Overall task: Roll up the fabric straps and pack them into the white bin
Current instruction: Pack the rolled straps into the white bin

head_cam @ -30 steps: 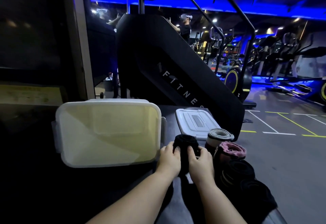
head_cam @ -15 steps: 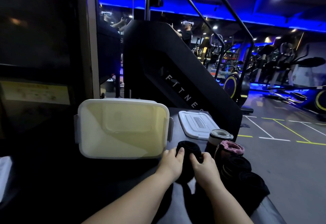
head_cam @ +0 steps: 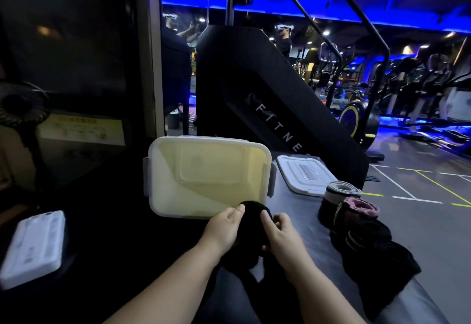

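A black fabric strap (head_cam: 252, 221) is partly wound into a roll, its loose tail trailing down toward me. My left hand (head_cam: 224, 229) grips the roll from the left and my right hand (head_cam: 280, 234) pinches it from the right. The roll sits just in front of the near rim of the white bin (head_cam: 204, 142), which stands open and holds nothing I can see. Rolled straps stand in a row at the right: a grey one (head_cam: 341, 191), a pink one (head_cam: 359, 209) and dark ones (head_cam: 369, 237).
The bin's white lid (head_cam: 305, 176) lies right of the bin on the grey padded bench (head_cam: 300, 211). A white flat device (head_cam: 33, 244) lies at the far left. A black stair machine (head_cam: 267, 104) rises behind the bench; gym floor lies to the right.
The view has swung left, bringing the white device into sight. Both hands have shifted with the black roll toward the bin's near rim, and the right thumb has lifted off the roll's top.
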### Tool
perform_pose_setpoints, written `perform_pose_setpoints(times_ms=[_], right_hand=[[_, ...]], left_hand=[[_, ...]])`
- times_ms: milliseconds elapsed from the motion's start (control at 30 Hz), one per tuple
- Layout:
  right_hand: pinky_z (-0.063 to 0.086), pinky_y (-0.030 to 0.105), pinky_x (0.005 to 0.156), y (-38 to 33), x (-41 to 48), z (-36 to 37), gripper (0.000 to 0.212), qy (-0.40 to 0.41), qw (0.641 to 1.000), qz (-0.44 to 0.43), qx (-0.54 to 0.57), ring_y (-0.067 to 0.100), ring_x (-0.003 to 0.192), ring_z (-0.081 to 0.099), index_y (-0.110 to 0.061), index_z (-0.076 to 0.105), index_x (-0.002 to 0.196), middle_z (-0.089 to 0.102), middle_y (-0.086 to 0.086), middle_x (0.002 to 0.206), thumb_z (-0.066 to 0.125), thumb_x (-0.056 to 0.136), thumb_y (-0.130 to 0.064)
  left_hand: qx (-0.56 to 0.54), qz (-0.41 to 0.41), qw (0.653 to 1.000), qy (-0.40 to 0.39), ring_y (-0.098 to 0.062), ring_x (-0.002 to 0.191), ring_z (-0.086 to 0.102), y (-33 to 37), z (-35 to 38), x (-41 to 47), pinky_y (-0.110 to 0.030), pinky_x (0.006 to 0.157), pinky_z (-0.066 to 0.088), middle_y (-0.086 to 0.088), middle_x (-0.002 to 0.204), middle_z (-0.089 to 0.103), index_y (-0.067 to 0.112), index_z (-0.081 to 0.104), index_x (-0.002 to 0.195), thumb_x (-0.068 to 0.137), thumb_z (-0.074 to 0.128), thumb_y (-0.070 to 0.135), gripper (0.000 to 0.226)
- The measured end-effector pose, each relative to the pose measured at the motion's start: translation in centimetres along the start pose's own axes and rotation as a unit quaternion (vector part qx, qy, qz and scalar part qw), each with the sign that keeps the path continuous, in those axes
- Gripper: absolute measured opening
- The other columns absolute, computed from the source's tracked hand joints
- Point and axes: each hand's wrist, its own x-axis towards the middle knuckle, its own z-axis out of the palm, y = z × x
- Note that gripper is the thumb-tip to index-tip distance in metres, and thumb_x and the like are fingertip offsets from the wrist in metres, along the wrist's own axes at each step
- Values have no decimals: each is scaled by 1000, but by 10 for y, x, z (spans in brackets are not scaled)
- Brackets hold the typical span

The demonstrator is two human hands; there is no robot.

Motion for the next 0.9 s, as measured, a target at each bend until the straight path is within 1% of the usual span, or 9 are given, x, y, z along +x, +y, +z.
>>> perform_pose_setpoints(times_ms=[167,200,300,333,400,500,600,767,900], right_hand=[[55,49,84,-7,8,23,27,-36,998,-28,-33,22,86,65,-23,52,93,61,5,95,66,86,-45],[54,49,86,-9,8,26,25,-37,998,-33,-41,22,90,65,-25,52,93,61,3,96,67,86,-44],[53,41,89,-17,13,35,24,-50,996,-51,-60,16,94,63,-28,51,98,61,-3,100,70,85,-37],[52,38,87,-19,16,38,26,-50,994,-60,-79,15,95,62,-27,51,100,61,-4,101,70,85,-36],[48,30,84,-24,22,44,31,-47,987,-81,-130,15,98,60,-23,49,108,60,-4,105,69,86,-33],[42,26,82,-25,30,48,39,-43,973,-93,-205,20,105,57,-21,47,122,55,2,115,64,87,-27],[34,25,81,-26,36,48,46,-60,956,-83,-275,24,116,53,-30,40,135,51,5,122,57,92,-23],[39,27,76,-28,51,48,52,-54,951,-92,-290,25,109,55,-32,42,138,61,6,120,51,92,-10],[36,22,74,-31,61,48,45,-29,954,-75,-287,24,112,58,-29,48,139,66,6,121,56,95,-23]], left_hand=[[-52,0,999,8,-18,111,60,-7,-29,1,-32,98,43,1,107,68,17,67,99,99,49,32,23],[-66,0,998,5,-17,111,61,-8,-35,3,-34,102,44,2,108,69,16,67,101,97,50,38,29],[-74,17,997,-3,-12,121,57,-7,-48,11,-37,110,40,2,125,65,16,64,124,83,49,69,69],[-63,20,998,0,-12,124,54,-5,-52,15,-35,112,37,1,130,62,16,62,129,88,49,63,64],[-38,22,999,-5,-12,127,50,-4,-58,22,-29,113,34,3,135,57,15,58,133,101,47,38,41],[36,22,999,-34,-14,132,45,-14,-61,36,-25,114,29,1,141,53,15,55,136,102,48,21,35],[86,21,996,-24,-16,133,45,-21,-57,47,-23,112,30,0,143,51,17,55,137,100,52,19,37],[152,14,988,-4,-19,126,52,-17,-48,64,-24,103,40,0,140,55,27,52,139,98,54,27,41],[167,-1,986,5,-16,122,55,-10,-40,77,-16,89,38,4,136,58,31,52,138,98,54,27,41]])
